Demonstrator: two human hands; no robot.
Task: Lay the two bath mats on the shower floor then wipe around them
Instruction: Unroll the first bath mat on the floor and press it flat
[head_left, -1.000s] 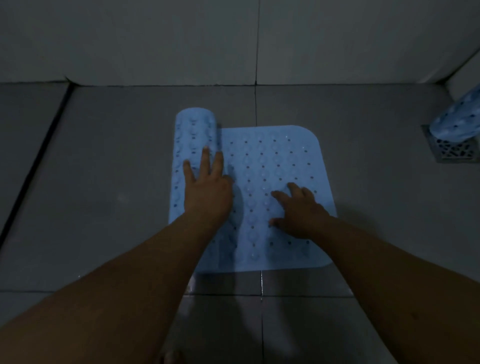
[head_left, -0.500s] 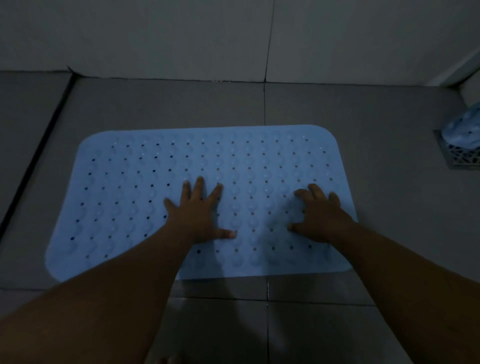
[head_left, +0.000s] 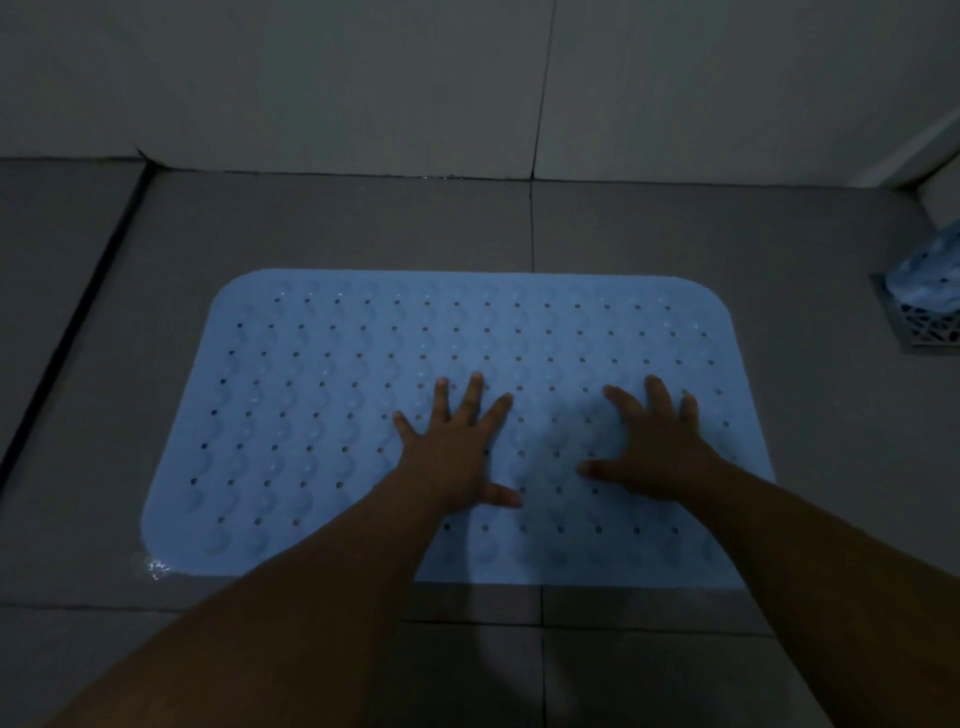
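Both hands, left hand and right hand, press spread flat on the pale-blue perforated rubber bath mat; it looks floppy and slick, best lifted by an edge.

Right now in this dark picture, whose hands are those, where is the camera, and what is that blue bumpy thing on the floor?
The camera sits on a person's head and looks down, so you see that person's own two bare arms. The left hand and right hand press flat, fingers spread, on a light blue rubber bath mat with small holes. The mat lies unrolled on the grey tiled shower floor. Neither hand holds anything. At the far right edge, a second blue mat, still bundled up, sits over a metal floor drain. Behind is a pale tiled wall.
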